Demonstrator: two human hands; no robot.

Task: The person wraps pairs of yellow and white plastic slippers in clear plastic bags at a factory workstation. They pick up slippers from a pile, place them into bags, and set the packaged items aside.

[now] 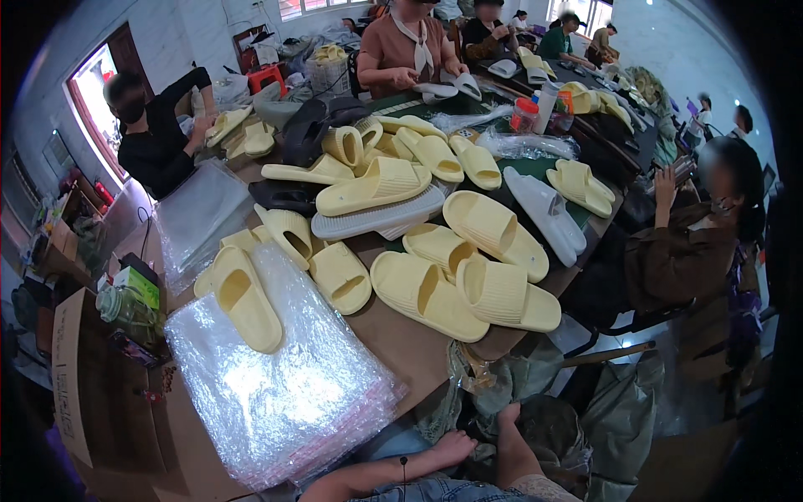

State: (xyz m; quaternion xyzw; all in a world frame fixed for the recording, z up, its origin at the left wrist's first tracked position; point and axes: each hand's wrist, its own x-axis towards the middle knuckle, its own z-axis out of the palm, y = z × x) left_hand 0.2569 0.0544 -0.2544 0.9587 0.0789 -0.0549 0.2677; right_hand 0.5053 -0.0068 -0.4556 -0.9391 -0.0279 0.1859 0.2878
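Note:
At the lower edge, my left hand (454, 448) is closed, its fingers curled at the edge of a grey-green woven sack (623, 418). My right hand (508, 414) reaches down into the sack's dark opening, and its fingers are hidden. Just ahead of them is the table's corner with a pair of pale yellow slippers (510, 294) near it. More yellow slippers lie in a heap, together with a grey slipper (376, 216), a white slipper (545, 213) and black ones (303, 134). One yellow slipper (248, 301) rests on a stack of clear plastic bags (284, 393).
A cardboard box (75, 376) stands at the left, beside a glass jar (125, 309). More clear plastic sheets (201, 217) lie farther back. Co-workers sit around the long table, one with a brown sleeve (669, 268) at the right. Bottles (544, 107) stand at the far side.

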